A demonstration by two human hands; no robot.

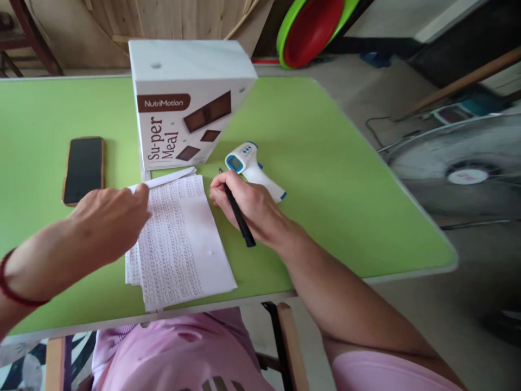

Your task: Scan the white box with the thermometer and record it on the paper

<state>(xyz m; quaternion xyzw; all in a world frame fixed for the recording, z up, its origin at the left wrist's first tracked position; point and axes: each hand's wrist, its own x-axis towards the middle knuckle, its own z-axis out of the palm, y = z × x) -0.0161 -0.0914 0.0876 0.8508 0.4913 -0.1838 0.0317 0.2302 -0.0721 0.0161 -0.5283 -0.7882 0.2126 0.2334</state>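
My right hand [248, 201] is closed round a black pen [240, 220], whose tip points away from me over the green tabletop, just right of the papers. My left hand [118, 214] is at the upper left of several sheets of paper [179, 244] covered in handwritten lines. Its fingers are closed at the top edge, where a sheet is folded or curled up [171, 177]; the fingertips are partly hidden. The written lines fill the left part of the top sheet, and its lower right is blank.
Behind the papers stands a white NutriMotion box [183, 114]. A white and blue infrared thermometer [252, 165] lies beyond my right hand, and a phone [84, 169] beyond my left. Right of the green table [358, 217] is a fan [464, 168]; red and green basins [313, 27] are behind.
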